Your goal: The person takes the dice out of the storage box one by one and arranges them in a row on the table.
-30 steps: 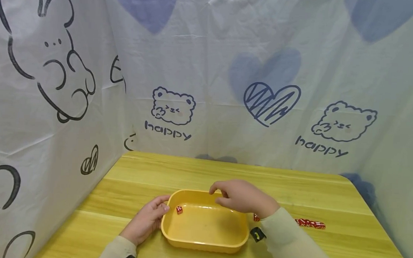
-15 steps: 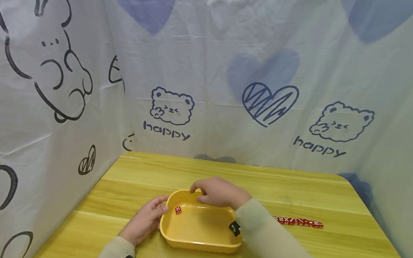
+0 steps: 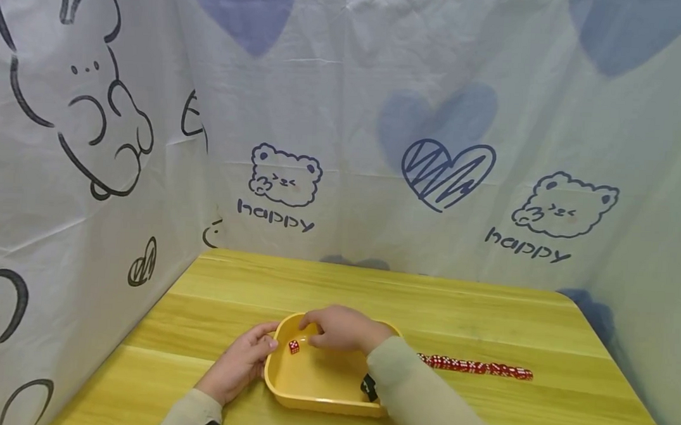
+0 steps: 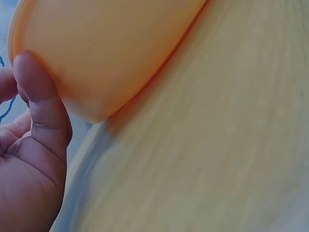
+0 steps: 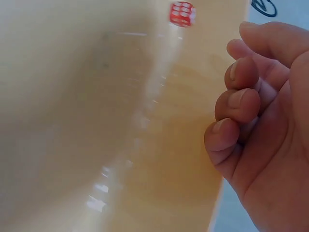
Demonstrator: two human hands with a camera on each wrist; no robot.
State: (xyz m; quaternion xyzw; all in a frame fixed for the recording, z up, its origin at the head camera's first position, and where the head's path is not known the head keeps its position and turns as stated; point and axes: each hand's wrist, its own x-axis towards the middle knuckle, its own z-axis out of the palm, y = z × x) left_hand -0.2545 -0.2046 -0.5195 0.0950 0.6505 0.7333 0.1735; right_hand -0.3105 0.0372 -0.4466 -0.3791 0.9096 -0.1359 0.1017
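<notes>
A yellow plastic basin (image 3: 323,403) sits on the table, and one red die with white dots (image 3: 294,347) lies inside it near the left end. My left hand (image 3: 241,363) grips the basin's left rim; the left wrist view shows the thumb (image 4: 41,92) against the wall. Over the basin's back part hovers my right hand (image 3: 343,328), the thumb and index finger apart just right of the die. In the right wrist view its other fingers (image 5: 236,104) are loosely curled and hold nothing, with the die (image 5: 181,13) apart from them.
Right of the basin, a row of several red dice (image 3: 473,366) runs across the wood-patterned table (image 3: 246,278); my right forearm hides its left end. White printed cloth (image 3: 351,225) hangs behind the table and at both sides.
My right hand has moved left across the basin and lower, coming close to the die. More of the dice row shows now. The left hand and the die have stayed put.
</notes>
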